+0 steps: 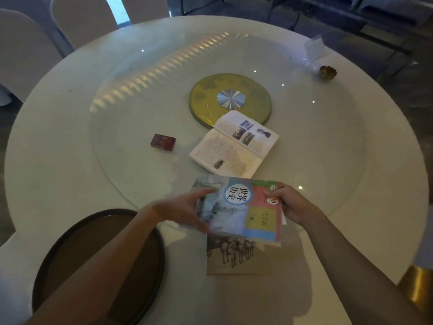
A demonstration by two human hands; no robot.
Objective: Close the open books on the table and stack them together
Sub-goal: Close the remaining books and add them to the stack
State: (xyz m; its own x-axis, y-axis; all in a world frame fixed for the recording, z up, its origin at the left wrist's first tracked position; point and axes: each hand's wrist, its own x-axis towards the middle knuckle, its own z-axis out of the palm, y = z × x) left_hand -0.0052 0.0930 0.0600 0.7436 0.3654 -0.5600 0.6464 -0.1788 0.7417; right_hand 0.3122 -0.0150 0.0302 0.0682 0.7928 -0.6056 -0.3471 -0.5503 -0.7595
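Observation:
Both my hands hold a closed book with a colourful cover (241, 209) just above the table's near side. My left hand (187, 208) grips its left edge and my right hand (290, 205) grips its right edge. Under it lies another closed book with a horse picture (236, 256), partly hidden by the held one. Farther off, an open book (234, 144) lies flat with its pages up, near the middle of the glass turntable.
A round white table (58, 160) carries a glass turntable with a gold disc (230, 99) at its centre. A small red box (163, 142) lies left of the open book. A dark round tray (98, 261) sits near left. Chairs stand at the far left.

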